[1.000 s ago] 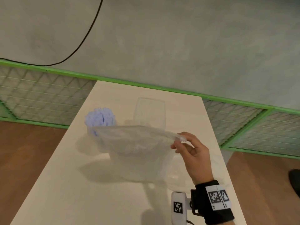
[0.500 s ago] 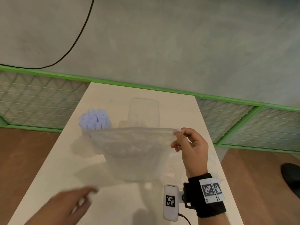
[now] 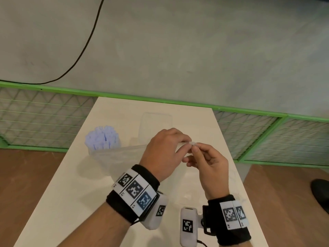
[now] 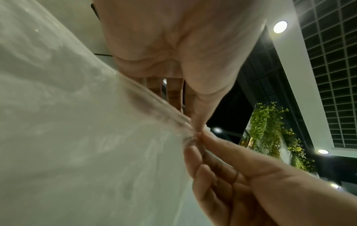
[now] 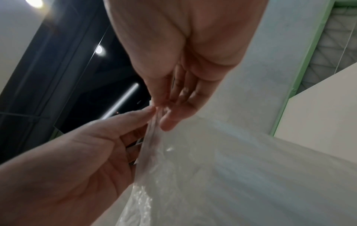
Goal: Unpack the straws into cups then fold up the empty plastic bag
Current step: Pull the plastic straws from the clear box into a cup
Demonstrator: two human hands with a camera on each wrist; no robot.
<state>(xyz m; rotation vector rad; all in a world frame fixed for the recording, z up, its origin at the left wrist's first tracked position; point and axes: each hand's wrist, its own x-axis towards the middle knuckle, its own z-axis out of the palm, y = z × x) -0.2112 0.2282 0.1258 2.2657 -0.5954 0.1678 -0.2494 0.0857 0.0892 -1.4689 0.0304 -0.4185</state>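
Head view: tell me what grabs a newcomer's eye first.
Both hands meet above the middle of the table: the left hand and right hand pinch one corner of the clear plastic bag, which hangs between them. Behind it on the left stands a cup packed with pale blue straws, with an empty clear cup beside it.

I see bare desk along the near-left edge and across the far edge, so a hand passes freely there. Near the left edge a cup packed with straws stands in the way, and an empty clear cup blocks the far middle. The plastic bag hangs as a curtain between the straw cup and my two hands, closing the desk's middle.
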